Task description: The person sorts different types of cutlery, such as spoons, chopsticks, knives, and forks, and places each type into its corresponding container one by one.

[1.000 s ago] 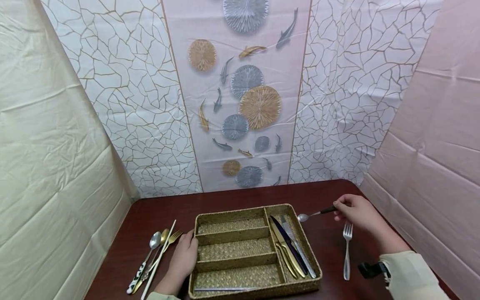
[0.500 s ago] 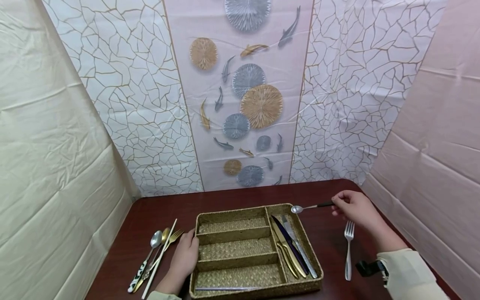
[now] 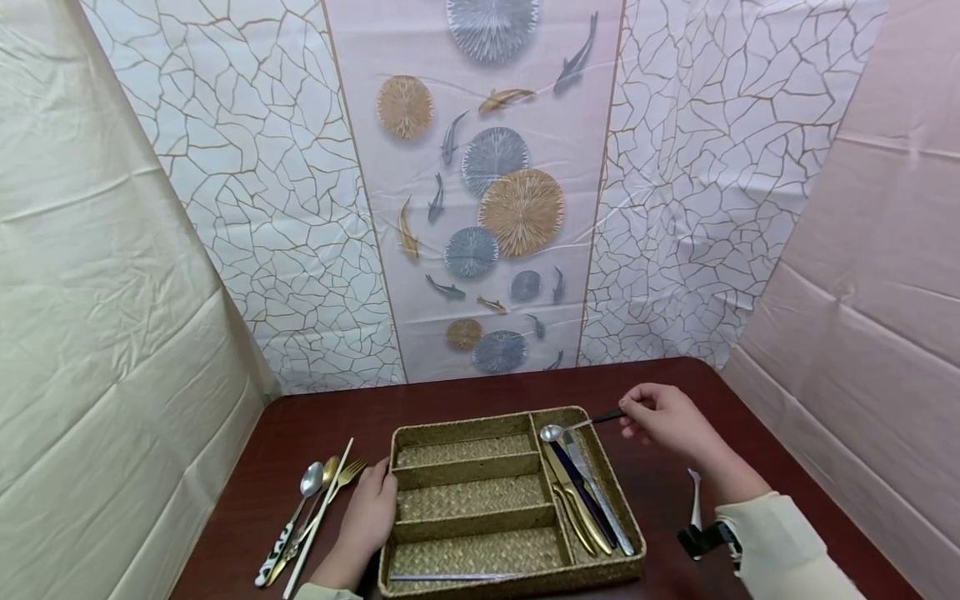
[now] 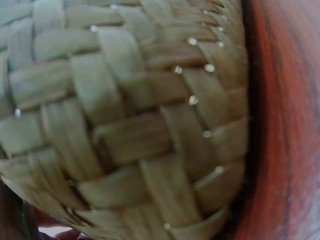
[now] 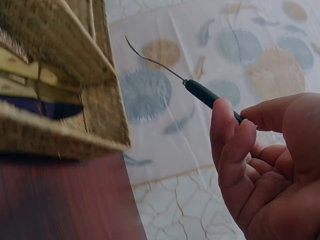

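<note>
Right hand [image 3: 666, 419] pinches a dark-handled spoon [image 3: 599, 417] over a woven tray [image 3: 461, 435].
I observe thumb and fingertips closed on the handle's end; its bowl lies left of that hand, above the far ends of the knives [image 3: 581, 492]. The left hand [image 3: 369, 510] rests against the tray wall beside it; how far its fingers curl, I cannot tell.

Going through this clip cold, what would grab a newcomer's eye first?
Probably the tall backdrop behind the table, printed with fish and big grey and gold discs. Next, the woven tray at the table's near edge, with knives in its long right-hand compartment. Then the right hand, pinching a spoon by its dark handle, the bowl appearing over that compartment's far end in the head view.
</note>
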`<state>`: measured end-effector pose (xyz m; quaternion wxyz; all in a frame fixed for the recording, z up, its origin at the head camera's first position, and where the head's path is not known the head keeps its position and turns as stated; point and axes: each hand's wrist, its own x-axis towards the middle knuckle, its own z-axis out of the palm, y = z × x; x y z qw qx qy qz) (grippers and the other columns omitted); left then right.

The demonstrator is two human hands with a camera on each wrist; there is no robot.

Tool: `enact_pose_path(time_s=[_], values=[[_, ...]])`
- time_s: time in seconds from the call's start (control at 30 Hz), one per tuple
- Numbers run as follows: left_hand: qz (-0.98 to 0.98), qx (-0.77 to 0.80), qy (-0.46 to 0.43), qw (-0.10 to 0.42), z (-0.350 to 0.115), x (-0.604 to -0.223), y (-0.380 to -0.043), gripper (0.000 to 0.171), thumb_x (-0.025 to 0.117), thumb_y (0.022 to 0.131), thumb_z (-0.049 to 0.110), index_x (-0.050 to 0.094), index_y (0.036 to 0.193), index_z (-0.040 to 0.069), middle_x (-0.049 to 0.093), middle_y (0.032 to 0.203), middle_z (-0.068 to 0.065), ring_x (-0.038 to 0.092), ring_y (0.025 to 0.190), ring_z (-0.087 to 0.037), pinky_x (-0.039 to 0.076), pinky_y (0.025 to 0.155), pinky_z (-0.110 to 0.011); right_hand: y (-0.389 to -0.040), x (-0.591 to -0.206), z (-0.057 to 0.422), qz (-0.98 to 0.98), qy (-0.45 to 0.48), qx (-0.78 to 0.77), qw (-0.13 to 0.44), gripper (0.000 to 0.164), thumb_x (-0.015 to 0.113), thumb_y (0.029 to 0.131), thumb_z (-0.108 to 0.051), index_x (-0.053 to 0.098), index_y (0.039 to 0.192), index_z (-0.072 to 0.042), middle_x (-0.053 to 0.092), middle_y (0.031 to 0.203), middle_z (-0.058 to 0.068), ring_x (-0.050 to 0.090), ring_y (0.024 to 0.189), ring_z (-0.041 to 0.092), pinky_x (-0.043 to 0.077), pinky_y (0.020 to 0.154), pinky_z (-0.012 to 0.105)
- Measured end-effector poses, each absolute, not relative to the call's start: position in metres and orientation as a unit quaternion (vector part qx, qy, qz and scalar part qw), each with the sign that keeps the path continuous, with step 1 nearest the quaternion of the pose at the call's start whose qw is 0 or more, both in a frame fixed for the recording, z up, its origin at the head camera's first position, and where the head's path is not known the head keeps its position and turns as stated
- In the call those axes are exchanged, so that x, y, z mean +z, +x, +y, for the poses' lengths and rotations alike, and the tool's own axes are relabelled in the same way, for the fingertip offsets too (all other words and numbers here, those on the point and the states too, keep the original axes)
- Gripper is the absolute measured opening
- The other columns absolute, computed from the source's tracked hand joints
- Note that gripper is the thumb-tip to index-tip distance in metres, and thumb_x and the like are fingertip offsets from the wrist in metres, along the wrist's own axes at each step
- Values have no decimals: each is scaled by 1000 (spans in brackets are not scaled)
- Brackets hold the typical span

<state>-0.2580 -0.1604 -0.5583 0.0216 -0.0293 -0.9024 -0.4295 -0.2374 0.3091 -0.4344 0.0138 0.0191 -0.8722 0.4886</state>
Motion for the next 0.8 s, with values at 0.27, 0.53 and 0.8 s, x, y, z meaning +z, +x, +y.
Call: enact_pose_path(time_s=[0.27,0.53,0.8], values=[[-901,-432,-28,37,-160,-561,-258,51,38,117,20,53,158,-6,57,149,-28,55,140,-48,44,113,-66,-238,-445,274,-844,31,535,-33,19,60,113,-11,67,115,7,73,91,15,74,80,28,56,59,34],[-901,-431,-30,28,-161,-559,-258,51,37,117,22,52,159,-5,56,150,-28,54,140,-48,44,112,-67,-244,-458,239,-840,75,533,-72,18,60,112,-9,69,112,6,74,91,16,75,77,31,55,59,32],[-903,-428,-27,26,-161,-561,-259,51,38,117,22,52,159,-5,57,148,-27,55,138,-47,45,111,-66,-248,-469,202,-850,111,506,-95,11,61,110,-5,68,103,1,75,89,14,75,75,32,64,72,49]])
